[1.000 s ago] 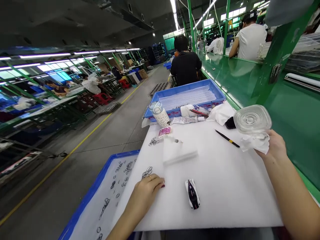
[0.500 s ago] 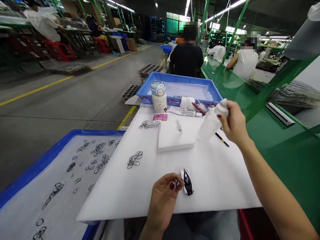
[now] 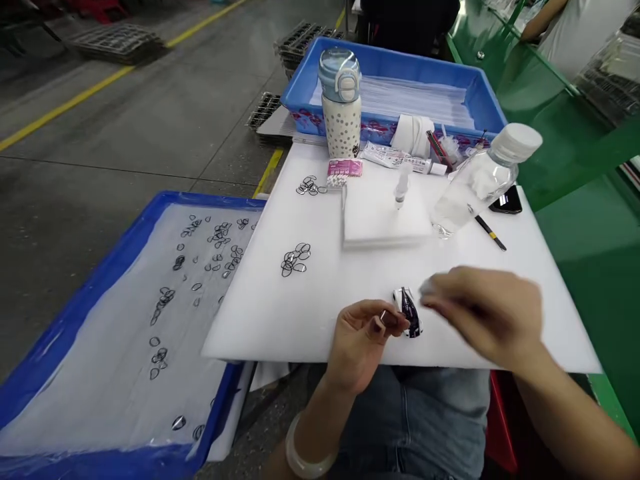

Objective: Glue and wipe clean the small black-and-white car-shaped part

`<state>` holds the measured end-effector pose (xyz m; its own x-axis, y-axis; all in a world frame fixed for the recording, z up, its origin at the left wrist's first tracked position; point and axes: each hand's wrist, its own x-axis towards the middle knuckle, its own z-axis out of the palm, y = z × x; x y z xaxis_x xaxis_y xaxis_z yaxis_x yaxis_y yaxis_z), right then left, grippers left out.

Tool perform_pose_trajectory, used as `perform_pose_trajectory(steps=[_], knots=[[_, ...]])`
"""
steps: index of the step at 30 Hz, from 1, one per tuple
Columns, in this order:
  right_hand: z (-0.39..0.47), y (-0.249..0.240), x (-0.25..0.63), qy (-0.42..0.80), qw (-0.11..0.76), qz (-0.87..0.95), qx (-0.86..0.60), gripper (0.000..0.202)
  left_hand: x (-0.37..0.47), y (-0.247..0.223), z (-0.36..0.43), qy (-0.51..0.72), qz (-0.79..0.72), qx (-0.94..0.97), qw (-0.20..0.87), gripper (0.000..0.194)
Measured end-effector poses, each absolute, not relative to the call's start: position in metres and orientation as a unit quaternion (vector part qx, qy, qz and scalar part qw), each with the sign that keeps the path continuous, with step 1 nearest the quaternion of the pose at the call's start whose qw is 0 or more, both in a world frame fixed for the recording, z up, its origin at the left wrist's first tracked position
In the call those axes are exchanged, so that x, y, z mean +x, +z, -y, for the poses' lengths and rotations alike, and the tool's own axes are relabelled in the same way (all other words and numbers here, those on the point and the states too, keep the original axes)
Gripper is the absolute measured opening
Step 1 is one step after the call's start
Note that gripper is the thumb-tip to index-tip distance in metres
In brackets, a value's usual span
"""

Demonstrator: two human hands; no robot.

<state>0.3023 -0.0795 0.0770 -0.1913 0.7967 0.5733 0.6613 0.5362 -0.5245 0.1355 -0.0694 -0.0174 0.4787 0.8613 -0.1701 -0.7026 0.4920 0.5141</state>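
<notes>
1. Since half a second ago the right hand [image 3: 483, 317] has let go of the clear bottle [image 3: 475, 183], which now stands on the surface [image 3: 325, 300], and has come down beside the toy car [image 3: 409, 312].
2. The left hand [image 3: 363, 340] pinches a small clear piece [image 3: 384, 316] in a closed grip, just left of the car.
3. The right hand is blurred; its grip cannot be told, fingers nearly touching the car.
4. The car is white with a dark top, lying near the surface's front edge.
5. Farther off lie black rings [image 3: 295, 260] and a white pad [image 3: 383, 213].
</notes>
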Motion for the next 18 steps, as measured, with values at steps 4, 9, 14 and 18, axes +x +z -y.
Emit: perform_pose_trajectory(steps=[4, 9, 14, 18], knots=[[0.096, 0.05, 0.278, 0.014, 0.382, 0.804, -0.454, 0.009, 0.135, -0.014, 0.069, 0.474, -0.226, 0.185, 0.831, 0.024], [0.101, 0.054, 0.275, -0.018, 0.346, 0.821, -0.453, 0.018, 0.136, -0.011, 0.071, 0.485, -0.32, 0.208, 0.787, 0.036], [0.107, 0.065, 0.287, -0.021, 0.323, 0.82, -0.472, 0.01, 0.136, -0.017, 0.072, 0.491, -0.339, 0.285, 0.75, 0.039], [0.104, 0.059, 0.28, -0.015, 0.35, 0.81, -0.47, 0.021, 0.13, -0.027, 0.074, 0.47, -0.403, 0.49, 0.614, 0.051]])
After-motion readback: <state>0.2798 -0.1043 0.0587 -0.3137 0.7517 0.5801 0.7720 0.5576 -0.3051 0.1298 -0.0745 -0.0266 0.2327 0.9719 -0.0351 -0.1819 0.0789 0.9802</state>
